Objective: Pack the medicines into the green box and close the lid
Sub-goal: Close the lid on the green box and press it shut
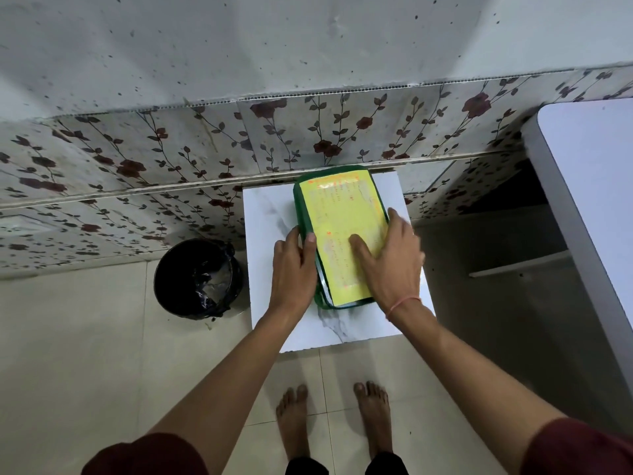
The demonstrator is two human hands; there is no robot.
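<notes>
The green box lies on a small white marble-patterned table, its lid down and a yellow printed label covering the top. My left hand grips the box's near left edge, thumb resting on the lid. My right hand presses flat on the lid's near right part, fingers spread over the label and the right rim. No medicines are visible; the inside of the box is hidden by the lid.
A black bin lined with a dark bag stands on the floor left of the table. A white tabletop juts in at the right. A floral-tiled wall runs right behind the table. My bare feet stand on beige floor tiles.
</notes>
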